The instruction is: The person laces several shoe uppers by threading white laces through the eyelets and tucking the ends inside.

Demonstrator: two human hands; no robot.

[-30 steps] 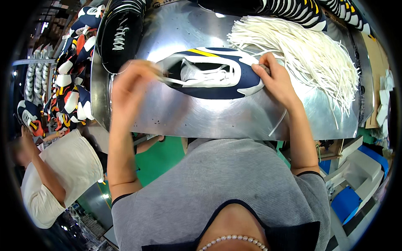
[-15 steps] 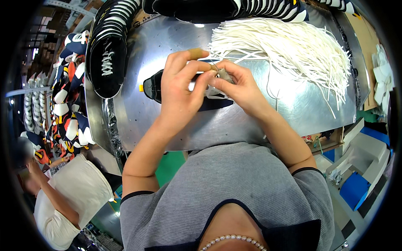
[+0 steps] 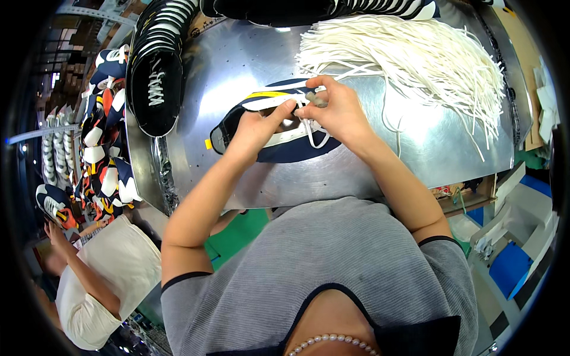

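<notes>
A navy, white and yellow shoe upper [image 3: 291, 149] lies on the metal table, its black heel end toward the left. My left hand [image 3: 256, 132] is closed on the upper at its opening, thumb along the eyelet edge; its other fingers are mostly hidden. Over the front part of the opening, my right hand [image 3: 339, 110] pinches a small grey tool grip [image 3: 316, 100], whose tip I cannot make out. A white shoelace [image 3: 321, 140] runs through the eyelets and loops down beside the right fingers.
A thick bundle of white laces [image 3: 409, 59] covers the table's far right. Nested laced shoe uppers [image 3: 155, 98] stand at the left, with another row [image 3: 279, 12] along the far edge. At the left, a co-worker in a cream top [image 3: 113, 267] is beside heaped uppers [image 3: 98, 148].
My hands have come apart from a fingertip-to-fingertip pinch. The left moved down onto the upper, uncovering its yellow stripe and opening; the right still pinches the grey grip.
</notes>
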